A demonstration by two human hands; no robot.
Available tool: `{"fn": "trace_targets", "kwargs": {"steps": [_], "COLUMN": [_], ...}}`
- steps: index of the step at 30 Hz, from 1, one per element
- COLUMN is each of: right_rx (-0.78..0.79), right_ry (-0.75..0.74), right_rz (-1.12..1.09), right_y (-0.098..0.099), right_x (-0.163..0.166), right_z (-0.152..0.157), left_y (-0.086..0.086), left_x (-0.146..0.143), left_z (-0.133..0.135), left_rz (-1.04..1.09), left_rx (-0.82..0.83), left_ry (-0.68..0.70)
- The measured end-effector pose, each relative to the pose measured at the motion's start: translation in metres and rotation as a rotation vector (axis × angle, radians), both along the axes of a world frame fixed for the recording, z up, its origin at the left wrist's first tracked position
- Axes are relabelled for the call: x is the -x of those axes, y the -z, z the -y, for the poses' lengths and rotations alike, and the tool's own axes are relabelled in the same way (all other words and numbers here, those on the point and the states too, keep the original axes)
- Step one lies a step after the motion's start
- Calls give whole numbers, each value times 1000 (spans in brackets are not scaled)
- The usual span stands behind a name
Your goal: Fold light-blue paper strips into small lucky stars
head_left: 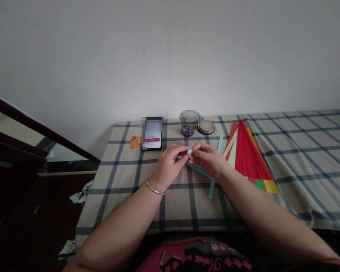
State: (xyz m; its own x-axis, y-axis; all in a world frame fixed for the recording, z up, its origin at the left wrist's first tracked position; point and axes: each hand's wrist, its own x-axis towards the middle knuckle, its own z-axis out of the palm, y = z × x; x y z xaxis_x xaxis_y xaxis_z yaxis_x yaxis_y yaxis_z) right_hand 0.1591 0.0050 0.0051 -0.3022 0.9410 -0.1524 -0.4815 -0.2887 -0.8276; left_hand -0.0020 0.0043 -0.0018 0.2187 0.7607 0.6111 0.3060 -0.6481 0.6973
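Between the fingertips of both hands is a small folded piece of light-blue paper (190, 151). My left hand (171, 164), with a silver bangle at its wrist, pinches it from the left. My right hand (208, 158) pinches it from the right. Below my hands, light-blue paper strips (211, 189) lie across the checked cloth, partly covered by my right hand. A clear plastic cup (189, 122) with small purple and teal pieces in its bottom stands just beyond my hands. Its round lid (206, 126) appears to lie beside it.
A fan of coloured paper strips (248, 155), mostly red, lies right of my hands. A phone or tablet (153, 136) with a lit screen is at the back left, by an orange bear cutout (135, 142). The checked tablecloth (124, 211) reaches the wall.
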Motion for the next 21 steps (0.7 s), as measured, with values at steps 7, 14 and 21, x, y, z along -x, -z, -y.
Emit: {"fn": "trace_targets", "kwargs": {"steps": [7,14,21], "right_rx": [28,41,-32], "right_ry": [-27,-37,53], "right_rz": [-29,-8,131], "right_y": [-4,-4,-4], "right_x": [-1,-2,-1], "right_z": [1,0,0], "left_y": [2,-5,-4], "left_x": [1,1,0], "left_z": [0,2,5], "left_rz": [16,-92,-177], "left_rx": [37,-85,-125], "left_ry": [24,0,-98]}}
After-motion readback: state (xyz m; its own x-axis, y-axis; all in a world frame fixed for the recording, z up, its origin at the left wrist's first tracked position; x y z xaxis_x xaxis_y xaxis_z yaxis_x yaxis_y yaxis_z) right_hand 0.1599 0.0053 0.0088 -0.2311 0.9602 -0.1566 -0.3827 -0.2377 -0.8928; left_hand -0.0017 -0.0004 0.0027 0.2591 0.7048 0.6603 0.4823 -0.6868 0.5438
